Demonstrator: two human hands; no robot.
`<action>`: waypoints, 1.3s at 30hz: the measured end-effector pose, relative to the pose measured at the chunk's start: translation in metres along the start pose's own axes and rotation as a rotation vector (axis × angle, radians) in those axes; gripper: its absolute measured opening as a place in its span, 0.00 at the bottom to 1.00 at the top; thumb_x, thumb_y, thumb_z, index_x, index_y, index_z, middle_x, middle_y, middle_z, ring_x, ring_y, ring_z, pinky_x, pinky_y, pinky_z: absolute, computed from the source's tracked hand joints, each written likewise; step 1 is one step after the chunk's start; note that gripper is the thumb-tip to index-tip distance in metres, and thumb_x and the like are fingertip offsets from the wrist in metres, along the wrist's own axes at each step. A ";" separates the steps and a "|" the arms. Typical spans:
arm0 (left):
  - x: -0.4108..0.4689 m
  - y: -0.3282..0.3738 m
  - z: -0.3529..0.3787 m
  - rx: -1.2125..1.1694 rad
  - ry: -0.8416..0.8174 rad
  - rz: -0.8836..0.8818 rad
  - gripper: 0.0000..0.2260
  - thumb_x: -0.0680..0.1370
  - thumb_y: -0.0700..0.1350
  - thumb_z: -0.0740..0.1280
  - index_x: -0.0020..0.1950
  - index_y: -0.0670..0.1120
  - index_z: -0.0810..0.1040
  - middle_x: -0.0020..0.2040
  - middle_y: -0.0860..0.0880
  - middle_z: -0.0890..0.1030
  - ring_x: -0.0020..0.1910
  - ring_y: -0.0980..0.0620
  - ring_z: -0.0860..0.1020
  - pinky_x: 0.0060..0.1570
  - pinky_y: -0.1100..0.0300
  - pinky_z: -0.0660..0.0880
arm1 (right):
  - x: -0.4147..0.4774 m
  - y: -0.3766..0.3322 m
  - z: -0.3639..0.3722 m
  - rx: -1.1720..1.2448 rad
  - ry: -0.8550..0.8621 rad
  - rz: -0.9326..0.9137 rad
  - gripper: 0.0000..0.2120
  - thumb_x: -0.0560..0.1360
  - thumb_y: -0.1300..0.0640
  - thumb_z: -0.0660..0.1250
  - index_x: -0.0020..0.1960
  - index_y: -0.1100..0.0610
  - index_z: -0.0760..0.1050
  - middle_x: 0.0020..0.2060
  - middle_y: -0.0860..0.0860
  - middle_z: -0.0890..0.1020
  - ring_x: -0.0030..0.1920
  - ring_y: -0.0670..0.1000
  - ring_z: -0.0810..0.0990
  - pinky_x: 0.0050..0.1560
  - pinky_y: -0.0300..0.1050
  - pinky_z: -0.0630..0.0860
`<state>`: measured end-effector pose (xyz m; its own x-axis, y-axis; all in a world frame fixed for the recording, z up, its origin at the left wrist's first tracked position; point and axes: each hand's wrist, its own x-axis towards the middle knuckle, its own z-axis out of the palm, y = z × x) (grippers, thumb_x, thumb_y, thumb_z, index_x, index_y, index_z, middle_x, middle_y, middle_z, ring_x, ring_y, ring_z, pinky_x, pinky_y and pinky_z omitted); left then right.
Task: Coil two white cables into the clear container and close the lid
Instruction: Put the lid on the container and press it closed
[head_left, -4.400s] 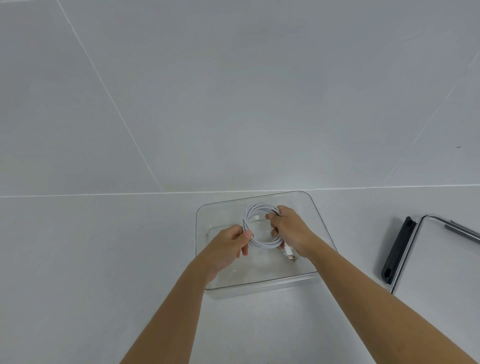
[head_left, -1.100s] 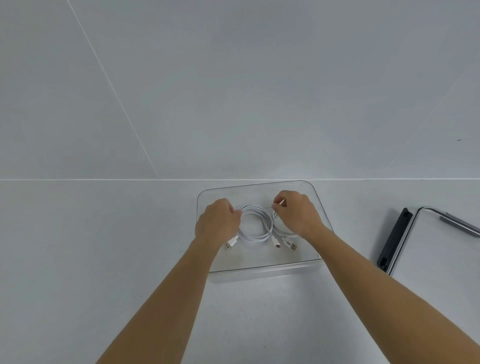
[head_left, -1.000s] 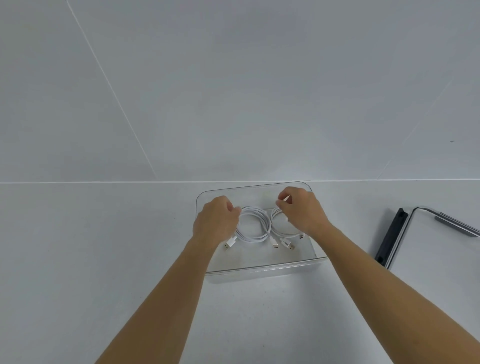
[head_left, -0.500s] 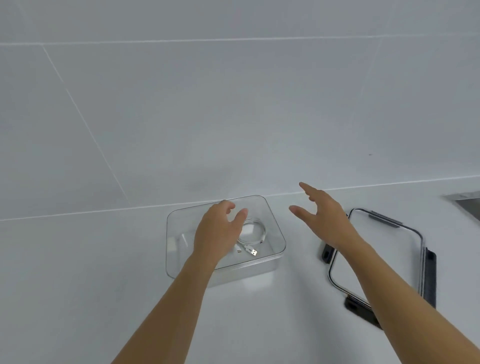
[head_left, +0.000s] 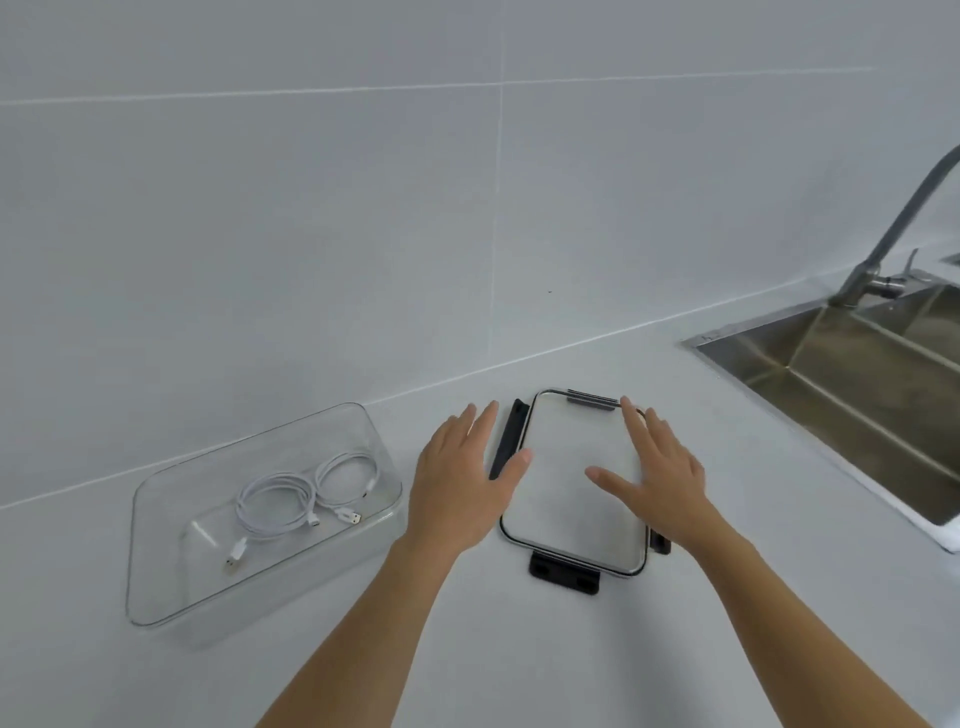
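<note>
- Both your hands are spread wide and hold nothing: your left hand (head_left: 462, 480) hovers at the left edge of the lid (head_left: 576, 483), thumb just over its rim, and your right hand (head_left: 657, 475) hovers over its right side, fingers pointing toward the far latch.
- Lid: it lies flat on the table (head_left: 519, 649), just right of the clear container (head_left: 156, 597), with dark latch flaps splayed out along its edges.
- Cables: the two white cables (head_left: 306, 499) sit coiled side by side inside the container, plugs trailing toward the near wall. Coiling looks done; only the closing step is left.
- Risk, grip: the lid looks thin and flush on the table, so getting your fingers under the rim may be awkward. Pinch by the flaps alone and it could swing or slip.
- Risk, latches: a flap folded under the rim as you set the lid down would likely stop it seating, as would turning the lid the wrong way round on the container.
- Risk, cables: a springy loop or plug riding up over the wall could get trapped under the lid.
- Risk, container: it looks light, so pressing one corner may make it slide or tip.
- Hard to see: your right hand covers the right-side latch almost entirely, and whether either hand touches the lid cannot be told.
- Cut off: the sink (head_left: 852, 374) and tap (head_left: 904, 218) at the right run out of view.
</note>
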<state>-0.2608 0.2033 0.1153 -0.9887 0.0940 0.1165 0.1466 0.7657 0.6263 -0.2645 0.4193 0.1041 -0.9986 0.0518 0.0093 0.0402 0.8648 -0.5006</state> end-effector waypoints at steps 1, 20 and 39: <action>0.002 0.001 0.011 0.014 -0.031 -0.009 0.30 0.76 0.63 0.55 0.75 0.57 0.51 0.78 0.52 0.53 0.76 0.52 0.49 0.74 0.52 0.49 | -0.002 0.012 0.000 -0.011 0.001 0.027 0.40 0.73 0.36 0.60 0.75 0.42 0.40 0.77 0.52 0.48 0.76 0.52 0.45 0.73 0.54 0.47; 0.025 -0.035 0.112 -0.118 0.060 -0.338 0.23 0.77 0.46 0.63 0.69 0.40 0.64 0.67 0.42 0.72 0.66 0.43 0.67 0.66 0.48 0.64 | -0.010 0.086 0.050 0.014 -0.128 0.272 0.31 0.77 0.42 0.57 0.76 0.50 0.51 0.76 0.49 0.54 0.76 0.48 0.48 0.73 0.49 0.44; 0.047 -0.037 0.104 -0.054 -0.090 -0.501 0.10 0.80 0.43 0.56 0.53 0.38 0.72 0.52 0.39 0.79 0.47 0.40 0.75 0.41 0.56 0.66 | 0.019 0.067 0.038 0.331 0.001 0.581 0.15 0.71 0.62 0.59 0.30 0.55 0.55 0.26 0.51 0.60 0.28 0.52 0.57 0.29 0.42 0.54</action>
<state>-0.3162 0.2453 0.0174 -0.9364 -0.2198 -0.2735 -0.3469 0.6973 0.6273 -0.2824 0.4598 0.0380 -0.8176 0.4635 -0.3416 0.5590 0.4971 -0.6636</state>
